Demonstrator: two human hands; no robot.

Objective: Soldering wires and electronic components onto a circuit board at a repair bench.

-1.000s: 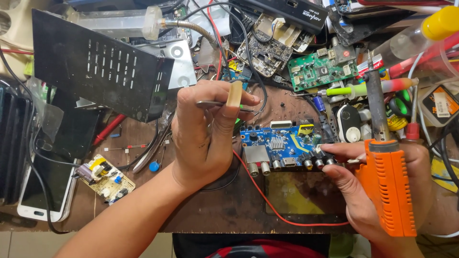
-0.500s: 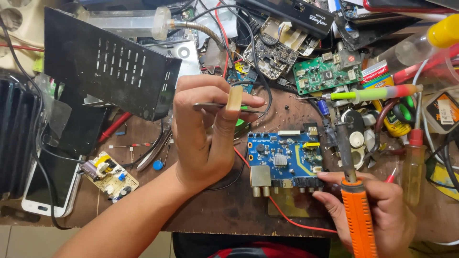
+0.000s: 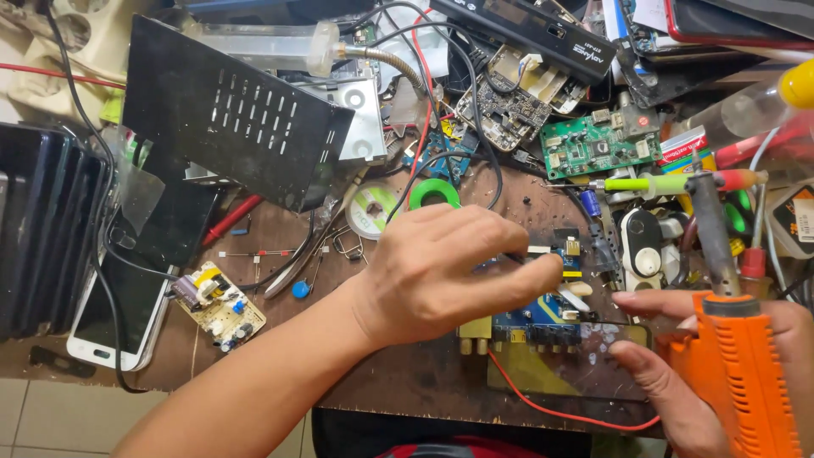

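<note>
- The left hand (image 3: 449, 271) lies palm-down over the blue circuit board (image 3: 543, 315), fingers curled narrow; its fingertips pinch a thin metal tool (image 3: 536, 251), likely tweezers, whose tip sits over the board's upper edge.
- The right hand (image 3: 678, 373) is wrapped around the orange handle of a soldering iron (image 3: 738, 373), which stands nearly upright with its dark barrel pointing away from the person, just right of the board.
- The blue circuit board rests near the front edge of the brown workbench (image 3: 407, 390), mostly hidden under the left hand; a row of dark connectors shows along its near side, and a red wire (image 3: 560, 414) runs from beneath it along the bench front.
- Just behind the left hand lie a green tape roll (image 3: 434, 193) and a white solder spool (image 3: 370, 210), side by side.
- Farther back, a green circuit board (image 3: 598, 146) sits among tangled cables, with a green-handled screwdriver (image 3: 653, 182) just in front of it.
- To the left, a black perforated metal cover (image 3: 229, 114) leans tilted, a small white power board (image 3: 219, 305) lies below it, and a white phone (image 3: 119, 318) lies screen-up near the bench's left edge.
</note>
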